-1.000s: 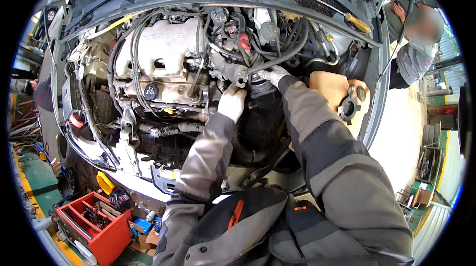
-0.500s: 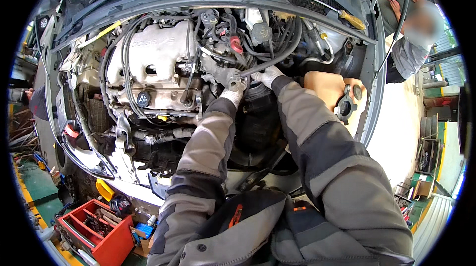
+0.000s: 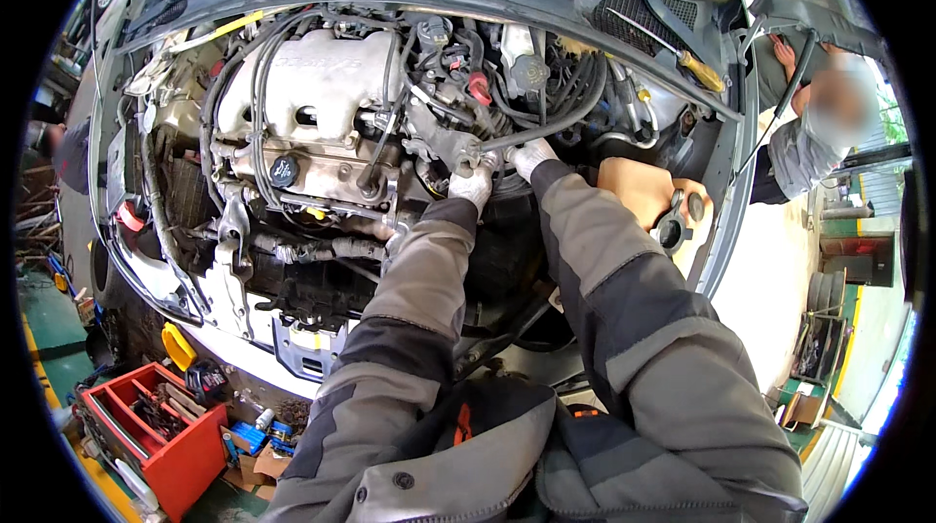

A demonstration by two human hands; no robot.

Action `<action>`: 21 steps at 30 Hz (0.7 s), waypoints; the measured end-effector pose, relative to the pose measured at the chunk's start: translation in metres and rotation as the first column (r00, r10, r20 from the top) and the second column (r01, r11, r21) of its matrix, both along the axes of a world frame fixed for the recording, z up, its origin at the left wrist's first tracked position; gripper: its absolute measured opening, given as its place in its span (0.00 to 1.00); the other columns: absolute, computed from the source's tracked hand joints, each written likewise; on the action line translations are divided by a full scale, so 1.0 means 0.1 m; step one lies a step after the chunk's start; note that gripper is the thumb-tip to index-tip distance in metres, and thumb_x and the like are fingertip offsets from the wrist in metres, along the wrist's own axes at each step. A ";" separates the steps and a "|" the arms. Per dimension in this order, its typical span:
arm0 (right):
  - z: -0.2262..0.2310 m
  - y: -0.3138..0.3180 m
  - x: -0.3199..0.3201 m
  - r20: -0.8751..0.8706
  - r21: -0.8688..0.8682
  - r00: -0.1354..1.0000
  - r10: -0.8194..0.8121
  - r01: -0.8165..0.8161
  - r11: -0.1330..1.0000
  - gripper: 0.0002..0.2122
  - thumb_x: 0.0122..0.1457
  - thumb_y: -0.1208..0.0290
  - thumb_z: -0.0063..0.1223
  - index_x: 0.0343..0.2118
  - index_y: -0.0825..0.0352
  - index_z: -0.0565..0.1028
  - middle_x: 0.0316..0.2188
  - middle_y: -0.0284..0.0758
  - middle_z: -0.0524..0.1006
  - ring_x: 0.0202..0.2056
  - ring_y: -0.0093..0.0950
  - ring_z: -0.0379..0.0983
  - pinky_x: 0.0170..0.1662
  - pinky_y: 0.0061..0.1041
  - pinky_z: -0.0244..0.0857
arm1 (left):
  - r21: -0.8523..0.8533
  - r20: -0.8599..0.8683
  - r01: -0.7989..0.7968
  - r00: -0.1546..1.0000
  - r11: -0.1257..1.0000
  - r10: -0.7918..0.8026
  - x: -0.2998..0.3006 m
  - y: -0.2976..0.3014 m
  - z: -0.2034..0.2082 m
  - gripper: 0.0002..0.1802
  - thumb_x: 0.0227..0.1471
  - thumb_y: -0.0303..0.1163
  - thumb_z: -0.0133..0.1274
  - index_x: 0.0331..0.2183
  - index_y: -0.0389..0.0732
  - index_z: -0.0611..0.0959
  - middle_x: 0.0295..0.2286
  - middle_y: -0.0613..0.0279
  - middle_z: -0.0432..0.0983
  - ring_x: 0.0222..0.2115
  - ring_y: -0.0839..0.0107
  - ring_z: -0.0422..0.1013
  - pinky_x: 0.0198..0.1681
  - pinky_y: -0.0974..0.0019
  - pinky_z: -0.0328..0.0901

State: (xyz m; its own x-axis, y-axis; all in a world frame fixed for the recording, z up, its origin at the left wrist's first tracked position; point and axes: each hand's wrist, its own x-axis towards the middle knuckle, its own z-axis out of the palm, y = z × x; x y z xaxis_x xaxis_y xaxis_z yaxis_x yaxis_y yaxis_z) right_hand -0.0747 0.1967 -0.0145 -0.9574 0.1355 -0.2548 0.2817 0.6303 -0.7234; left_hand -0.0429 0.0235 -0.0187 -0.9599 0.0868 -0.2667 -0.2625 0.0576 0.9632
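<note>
Both my hands, in white gloves, are deep in a car's engine bay, close together beside the intake. My left hand (image 3: 472,184) is closed at the lower end of a grey metal housing (image 3: 441,138), its fingertips partly hidden. Just right of it, my right hand (image 3: 530,158) is closed beneath a thick black hose (image 3: 561,123). What either hand grips is too small or covered to make out. The hose's near end lies by the housing, above my fingers, and its far end curves up to the right. Below my hands sits a dark, ribbed round part (image 3: 509,184).
A silver intake manifold (image 3: 307,75) and black oil cap (image 3: 283,170) are to the left. On the right stands a tan reservoir (image 3: 629,182). A yellow-handled screwdriver (image 3: 702,72) lies near the windshield. A red toolbox (image 3: 175,455) is at lower left; another person (image 3: 804,148) stands at right.
The view has shifted slightly, moving the engine rightward in the picture. My right hand has edged right, away from the left one; my left hand stays at the housing.
</note>
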 end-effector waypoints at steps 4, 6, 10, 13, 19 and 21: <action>0.16 -0.08 -0.07 0.001 0.051 0.984 0.176 -0.176 0.983 0.23 0.51 0.56 0.66 0.43 0.71 0.78 0.42 0.50 0.79 0.47 0.45 0.74 0.49 0.36 0.67 | -0.014 0.146 -0.083 0.986 0.996 0.084 0.00 0.00 -0.12 0.34 0.53 0.53 0.55 0.51 0.36 0.78 0.49 0.51 0.75 0.49 0.59 0.71 0.53 0.63 0.62; 0.18 -0.18 -0.11 0.002 0.072 0.987 0.162 -0.162 0.984 0.23 0.50 0.56 0.66 0.42 0.70 0.78 0.42 0.48 0.80 0.46 0.44 0.75 0.49 0.36 0.67 | -0.101 0.209 -0.093 0.971 0.991 0.113 -0.08 -0.03 -0.33 0.27 0.54 0.47 0.55 0.48 0.36 0.79 0.44 0.52 0.78 0.45 0.59 0.73 0.49 0.62 0.65; 0.04 -0.11 -0.17 0.038 0.096 0.997 0.060 -0.063 0.993 0.24 0.47 0.56 0.69 0.43 0.67 0.79 0.42 0.46 0.80 0.47 0.42 0.75 0.49 0.35 0.68 | 0.124 0.318 -0.165 0.941 0.979 0.118 -0.07 0.01 -0.32 0.26 0.53 0.44 0.55 0.48 0.36 0.79 0.42 0.53 0.78 0.40 0.63 0.74 0.45 0.58 0.67; 0.01 -0.11 -0.19 0.061 0.136 0.996 0.072 -0.080 0.987 0.24 0.45 0.57 0.71 0.43 0.67 0.79 0.43 0.45 0.80 0.48 0.41 0.75 0.49 0.34 0.68 | 0.404 0.308 -0.213 0.947 0.890 0.087 0.02 -0.05 -0.36 0.23 0.52 0.42 0.58 0.45 0.37 0.81 0.40 0.53 0.78 0.37 0.62 0.74 0.42 0.59 0.69; -0.10 -0.10 -0.16 -0.008 -0.055 0.997 0.070 -0.071 0.996 0.24 0.47 0.61 0.70 0.44 0.69 0.78 0.42 0.45 0.81 0.45 0.40 0.76 0.48 0.35 0.67 | 0.401 0.469 -0.234 0.883 0.886 0.021 0.03 -0.09 -0.30 0.21 0.59 0.43 0.49 0.43 0.37 0.83 0.38 0.54 0.80 0.37 0.63 0.76 0.41 0.59 0.73; -0.16 -0.10 -0.20 -0.011 0.029 0.992 0.128 -0.127 0.991 0.24 0.46 0.60 0.70 0.45 0.68 0.78 0.43 0.45 0.80 0.46 0.41 0.76 0.49 0.35 0.67 | 0.294 0.366 -0.197 0.927 0.935 0.081 0.14 -0.08 0.07 0.21 0.59 0.44 0.48 0.45 0.38 0.82 0.39 0.52 0.80 0.38 0.61 0.76 0.43 0.60 0.71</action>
State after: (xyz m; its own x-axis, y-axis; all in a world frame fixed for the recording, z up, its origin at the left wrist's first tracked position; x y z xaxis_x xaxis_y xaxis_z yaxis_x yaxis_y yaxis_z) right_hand -0.0951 0.1872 -0.0305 -0.9705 0.0190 -0.2404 0.1886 0.6810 -0.7075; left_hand -0.0293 0.0151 -0.0119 -0.8223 0.0959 -0.5610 -0.5613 -0.2998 0.7714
